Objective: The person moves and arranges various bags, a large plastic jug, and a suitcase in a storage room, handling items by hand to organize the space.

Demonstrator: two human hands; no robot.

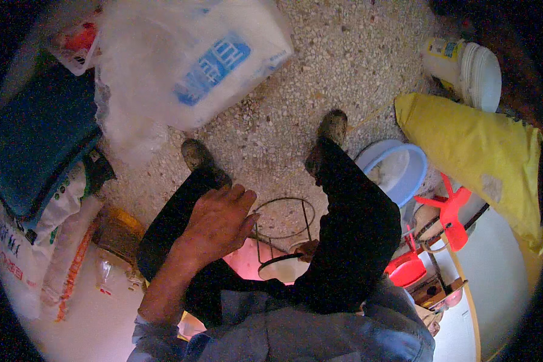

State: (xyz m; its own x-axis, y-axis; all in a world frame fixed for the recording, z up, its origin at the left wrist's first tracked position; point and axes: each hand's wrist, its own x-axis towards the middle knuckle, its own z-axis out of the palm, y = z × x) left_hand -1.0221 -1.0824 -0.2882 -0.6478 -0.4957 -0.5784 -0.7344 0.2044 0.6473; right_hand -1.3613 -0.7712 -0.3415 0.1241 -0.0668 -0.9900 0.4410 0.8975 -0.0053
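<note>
My left hand [219,221] is raised over my left thigh, back upward, with its fingers loosely bent and nothing seen in it. Between my legs is a round metal frame [286,199] with a thin ring, upright rods and a thicker dark ring nearer my body. The fingers of my right hand [307,250] are closed at the dark ring's right side; my right leg hides the rest of that hand and its arm. A pale surface shows inside the dark ring, with pink material beside it.
A large white plastic package [262,40] lies ahead on the speckled floor. At left are a dark teal cushion-like item [40,135] and printed bags [68,253]. At right are a blue basin [416,176], a yellow sack [470,140], white tubs [484,77] and red plastic items [452,217].
</note>
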